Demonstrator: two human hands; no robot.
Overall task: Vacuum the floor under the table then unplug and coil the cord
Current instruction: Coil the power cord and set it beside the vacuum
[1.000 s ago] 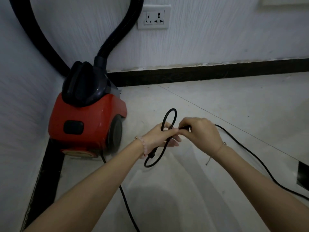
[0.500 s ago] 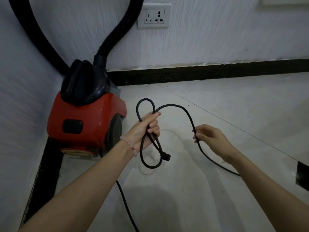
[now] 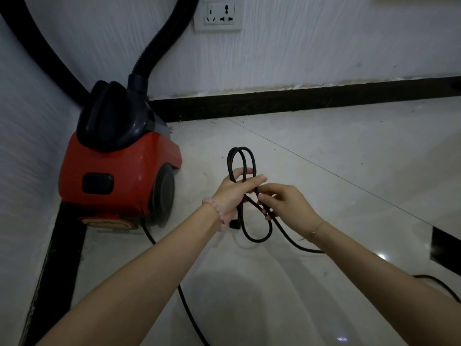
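Tile floor (image 3: 336, 176): left hand (image 3: 230, 194), right hand (image 3: 287, 206) grip cord (image 3: 240, 148).

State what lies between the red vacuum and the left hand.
Only bare floor separates the vacuum from the left hand gripping the cord, head view.

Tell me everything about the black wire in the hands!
The power cord is thin, black and rubbery-looking. A few loops are gathered upright in the left hand, whose fingers curl round them; the right hand pinches the next stretch. The rest trails slack over the pale floor to the red vacuum cleaner.
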